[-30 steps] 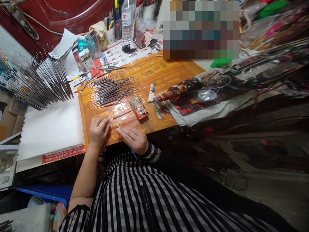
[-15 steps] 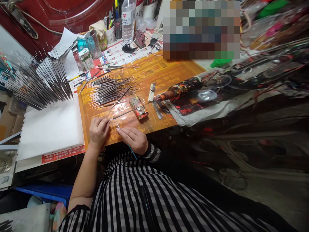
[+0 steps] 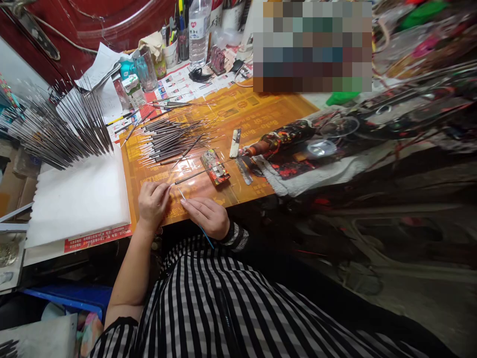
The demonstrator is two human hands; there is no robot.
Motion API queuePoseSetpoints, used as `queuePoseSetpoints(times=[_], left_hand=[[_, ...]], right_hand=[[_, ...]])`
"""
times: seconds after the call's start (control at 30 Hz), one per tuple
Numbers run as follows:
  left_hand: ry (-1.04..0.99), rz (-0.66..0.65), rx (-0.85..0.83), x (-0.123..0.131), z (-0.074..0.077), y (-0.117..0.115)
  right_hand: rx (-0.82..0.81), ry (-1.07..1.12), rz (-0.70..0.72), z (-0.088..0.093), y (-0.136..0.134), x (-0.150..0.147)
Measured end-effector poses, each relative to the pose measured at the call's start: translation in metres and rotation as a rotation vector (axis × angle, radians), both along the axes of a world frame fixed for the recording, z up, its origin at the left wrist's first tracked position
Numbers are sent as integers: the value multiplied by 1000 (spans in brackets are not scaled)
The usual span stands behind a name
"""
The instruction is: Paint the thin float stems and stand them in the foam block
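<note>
My left hand (image 3: 152,201) is closed in a pinch on the near end of a slim dark rod (image 3: 192,176). From my fingertips the rod slopes up to the right, its thin far part passing over a small paint-stained block (image 3: 215,168). My right hand (image 3: 208,217) grips a thin blue stick (image 3: 206,237) that looks like a fine brush. The stick's pale upper tip lies a little below the rod, close to my left fingers, and its blue end hangs over my lap.
Similar dark rods lie in a pile (image 3: 169,139) on the orange table covering (image 3: 238,196). More rods stand in a white foam block (image 3: 80,199) at left. A paint-crusted cylindrical tool (image 3: 283,136) lies at right. A water bottle (image 3: 198,37) stands behind.
The pale tip of the blue stick has moved slightly down, away from the rod. My left hand keeps its hold in nearly the same place.
</note>
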State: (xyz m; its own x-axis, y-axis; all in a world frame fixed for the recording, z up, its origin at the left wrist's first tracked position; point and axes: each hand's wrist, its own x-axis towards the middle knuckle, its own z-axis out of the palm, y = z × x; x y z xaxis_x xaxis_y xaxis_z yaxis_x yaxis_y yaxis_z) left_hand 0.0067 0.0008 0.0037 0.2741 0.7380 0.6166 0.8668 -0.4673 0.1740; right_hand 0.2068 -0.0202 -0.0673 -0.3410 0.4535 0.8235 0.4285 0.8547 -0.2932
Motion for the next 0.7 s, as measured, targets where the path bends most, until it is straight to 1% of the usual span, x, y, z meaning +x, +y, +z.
queuePoseSetpoints(times=[0.17, 0.43, 0.57, 0.7], left_hand=[[5, 2, 7, 0, -1, 0], [-4, -16, 3, -1, -1, 0], [-16, -9, -22, -1, -2, 0], [-13, -23, -2, -1, -1, 0]], right_hand=[[17, -37, -25, 2, 0, -1], [55, -32, -21, 10, 0, -2], [57, -43, -31, 9, 0, -2], [29, -54, -31, 7, 0, -2]])
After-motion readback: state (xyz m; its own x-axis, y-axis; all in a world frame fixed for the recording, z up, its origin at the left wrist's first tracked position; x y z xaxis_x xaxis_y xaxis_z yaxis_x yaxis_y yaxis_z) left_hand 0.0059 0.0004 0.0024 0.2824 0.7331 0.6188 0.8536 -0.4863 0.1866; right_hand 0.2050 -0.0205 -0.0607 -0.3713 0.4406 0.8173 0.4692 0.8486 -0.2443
